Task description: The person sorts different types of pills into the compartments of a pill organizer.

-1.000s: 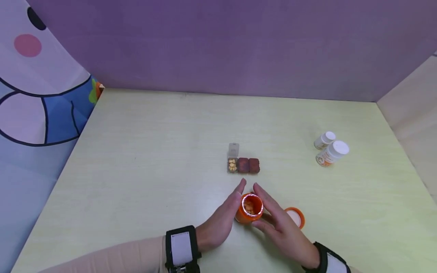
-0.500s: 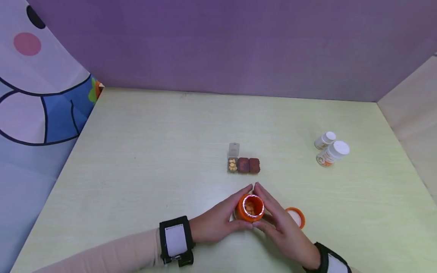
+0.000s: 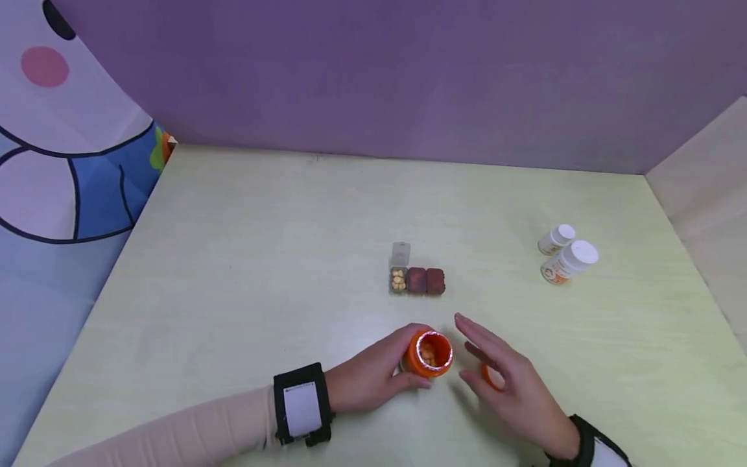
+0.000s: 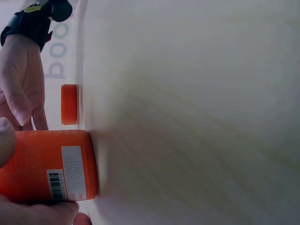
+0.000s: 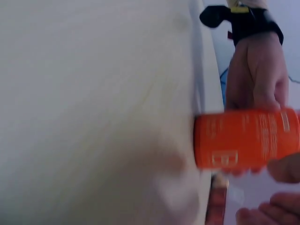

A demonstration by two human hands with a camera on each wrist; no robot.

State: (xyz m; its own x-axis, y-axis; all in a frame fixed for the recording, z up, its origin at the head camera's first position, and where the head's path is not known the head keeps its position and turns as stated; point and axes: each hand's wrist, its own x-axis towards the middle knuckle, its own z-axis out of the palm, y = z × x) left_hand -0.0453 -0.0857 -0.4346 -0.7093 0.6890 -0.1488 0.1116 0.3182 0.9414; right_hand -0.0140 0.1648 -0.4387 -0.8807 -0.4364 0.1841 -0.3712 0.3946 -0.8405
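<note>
An open orange pill bottle [image 3: 412, 371] stands upright on the table, pale orange tablets [image 3: 428, 353] visible inside its mouth. My left hand [image 3: 373, 376] grips it from the left, thumb on the near side and fingers round the far side. In the left wrist view, a barcode label [image 4: 65, 178] shows on the bottle near its base. My right hand [image 3: 516, 386] is just right of the bottle, apart from it, fingers extended and nothing held. Under that hand lies the orange lid [image 4: 69, 104], partly hidden by it in the head view.
Beyond the bottle sits a small pill box [image 3: 426, 281] with dark red lids; its left compartment is open under a clear lid [image 3: 400, 253] and holds tan tablets. Two white-capped bottles, a larger one [image 3: 569, 262] and a smaller one [image 3: 556, 239], stand at the right. A purple panel [image 3: 397, 78] rises behind.
My left hand has closed round the orange bottle, its thumb coming to the near side. My right hand has let go of the bottle and moved right, over the lid.
</note>
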